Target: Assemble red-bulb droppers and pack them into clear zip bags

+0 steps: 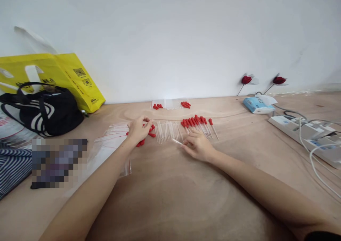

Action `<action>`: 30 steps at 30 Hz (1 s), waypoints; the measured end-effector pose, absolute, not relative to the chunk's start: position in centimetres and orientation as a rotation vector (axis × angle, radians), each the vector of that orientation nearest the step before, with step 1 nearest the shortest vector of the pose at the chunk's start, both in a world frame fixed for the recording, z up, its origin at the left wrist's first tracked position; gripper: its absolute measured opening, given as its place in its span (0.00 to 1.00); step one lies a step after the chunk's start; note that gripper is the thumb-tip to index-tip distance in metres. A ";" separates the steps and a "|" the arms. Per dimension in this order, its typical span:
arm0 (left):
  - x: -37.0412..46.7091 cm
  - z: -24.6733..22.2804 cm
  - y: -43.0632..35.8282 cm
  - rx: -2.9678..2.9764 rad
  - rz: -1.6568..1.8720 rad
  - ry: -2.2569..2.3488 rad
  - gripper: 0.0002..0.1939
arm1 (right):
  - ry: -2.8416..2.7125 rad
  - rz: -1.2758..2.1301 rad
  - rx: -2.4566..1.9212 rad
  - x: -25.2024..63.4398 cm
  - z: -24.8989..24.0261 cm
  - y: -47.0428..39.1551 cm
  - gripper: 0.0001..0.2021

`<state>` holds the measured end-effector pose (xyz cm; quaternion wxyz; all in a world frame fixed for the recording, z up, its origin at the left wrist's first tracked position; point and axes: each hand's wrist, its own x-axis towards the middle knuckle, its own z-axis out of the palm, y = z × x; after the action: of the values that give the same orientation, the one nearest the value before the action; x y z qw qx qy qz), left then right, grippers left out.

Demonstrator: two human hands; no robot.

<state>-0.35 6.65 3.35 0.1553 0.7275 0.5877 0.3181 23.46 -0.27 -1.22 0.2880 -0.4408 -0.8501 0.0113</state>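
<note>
My right hand [198, 146] is closed on a thin clear tube [177, 141], which points left from the fingertips. Over a pile of loose red rubber bulbs [151, 135] is my left hand [139, 129], its fingers bent; whether they hold a bulb is hidden. Between the hands lies a row of clear tubes [166, 131] without bulbs. Just behind my right hand, several droppers with red bulbs [195, 120] lie side by side, tubes toward me.
Clear bags with red bulbs [173, 104] lie by the wall. Plastic bags [108, 141] are under my left forearm. Yellow bag [80, 81] and black bag [55, 109] stand left; tissue pack [257, 105] and power strip [306, 136] with cables are right.
</note>
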 end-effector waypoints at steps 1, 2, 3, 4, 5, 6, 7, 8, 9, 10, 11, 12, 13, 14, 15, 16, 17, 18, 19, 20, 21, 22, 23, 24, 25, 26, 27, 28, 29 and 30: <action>-0.3 3.6 5.9 2.110 0.935 1.587 0.07 | -2.291 0.031 -1.128 24.1 -1.5 -0.9 0.10; -0.2 3.7 5.2 2.179 0.919 1.467 0.07 | -2.305 0.031 -1.096 24.6 -1.8 -1.5 0.10; 0.0 3.7 4.4 2.300 0.868 1.349 0.06 | -2.312 0.028 -1.079 25.2 -2.1 -2.0 0.10; 0.2 3.4 3.6 2.456 0.813 1.241 0.06 | -2.313 0.024 -1.070 25.6 -2.3 -2.3 0.10; 0.5 3.0 2.8 2.633 0.748 1.137 0.07 | -2.307 0.018 -1.064 25.9 -2.5 -2.5 0.10; 0.9 2.5 2.0 2.816 0.694 1.028 0.09 | -2.296 0.012 -1.059 26.2 -2.6 -2.7 0.10; 1.3 2.0 1.3 2.967 0.686 0.935 0.10 | -2.282 0.007 -1.055 26.3 -2.8 -2.7 0.10; 1.6 1.4 0.7 3.076 0.676 0.879 0.10 | -2.269 0.007 -1.050 26.4 -2.9 -2.7 0.10; 1.9 0.8 0.1 3.151 0.646 0.834 0.10 | -2.260 0.011 -1.044 26.4 -2.9 -2.7 0.10; 2.1 0.3 -0.4 3.194 0.643 0.805 0.09 | -2.255 0.018 -1.039 26.4 -3.0 -2.7 0.10; 2.2 -0.1 -0.8 3.203 0.652 0.799 0.09 | -2.254 0.022 -1.035 26.3 -3.1 -2.7 0.10; 2.3 -0.4 -1.1 3.182 0.674 0.808 0.09 | -2.257 0.022 -1.033 26.2 -3.1 -2.7 0.10; 2.2 -0.6 -1.4 3.134 0.711 0.839 0.08 | -2.264 0.019 -1.031 26.1 -3.1 -2.8 0.10; 2.1 -0.8 -1.5 3.071 0.748 0.887 0.09 | -2.272 0.012 -1.029 26.0 -3.1 -2.8 0.11; 2.0 -0.9 -1.7 3.004 0.775 0.939 0.11 | -2.281 0.006 -1.026 26.0 -3.1 -2.9 0.11; 1.9 -1.0 -1.8 2.945 0.789 0.993 0.13 | -2.291 0.005 -1.020 25.9 -3.1 -3.0 0.12; 1.8 -1.2 -1.9 2.901 0.785 1.042 0.14 | -2.302 0.011 -1.012 25.8 -3.1 -3.0 0.12; 1.7 -1.3 -1.9 2.874 0.771 1.081 0.14 | -2.312 0.023 -1.002 25.7 -3.0 -3.0 0.12; 1.6 -1.5 -2.0 2.859 0.749 1.105 0.14 | -2.318 0.039 -0.993 25.6 -3.0 -3.1 0.11; 1.6 -1.6 -2.0 2.849 0.726 1.116 0.12 | -2.320 0.054 -0.984 25.5 -3.1 -3.1 0.11; 1.6 -1.8 -2.0 2.840 0.708 1.117 0.11 | -2.320 0.068 -0.975 25.4 -3.1 -3.1 0.10; 1.6 -1.9 -2.0 2.832 0.700 1.113 0.11 | -2.316 0.076 -0.967 25.3 -3.1 -3.1 0.09; 1.7 -2.0 -2.0 2.826 0.703 1.103 0.11 | -2.311 0.078 -0.960 25.2 -3.2 -3.1 0.09; 1.7 -2.1 -2.0 2.823 0.712 1.092 0.11 | -2.306 0.074 -0.954 25.1 -3.2 -3.2 0.08; 1.7 -2.0 -2.0 2.824 0.728 1.081 0.11 | -2.301 0.065 -0.952 25.0 -3.2 -3.2 0.08; 1.8 -2.0 -2.0 2.826 0.748 1.072 0.11 | -2.295 0.051 -0.952 24.9 -3.3 -3.2 0.07; 1.9 -1.9 -2.1 2.828 0.774 1.060 0.11 | -2.286 0.032 -0.954 24.8 -3.2 -3.3 0.07; 2.0 -1.8 -2.1 2.829 0.805 1.047 0.10 | -2.273 0.011 -0.958 24.7 -3.2 -3.4 0.07; 2.1 -1.6 -2.2 2.830 0.841 1.030 0.10 | -2.258 -0.012 -0.961 24.7 -3.1 -3.5 0.06; 2.2 -1.5 -2.3 2.832 0.879 1.013 0.10 | -2.243 -0.036 -0.961 24.6 -3.1 -3.5 0.06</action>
<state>2.18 -2.31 -1.52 0.0042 0.9038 0.3232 0.2805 24.57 -3.54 -3.06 0.3436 -0.3699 -0.8631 -0.0138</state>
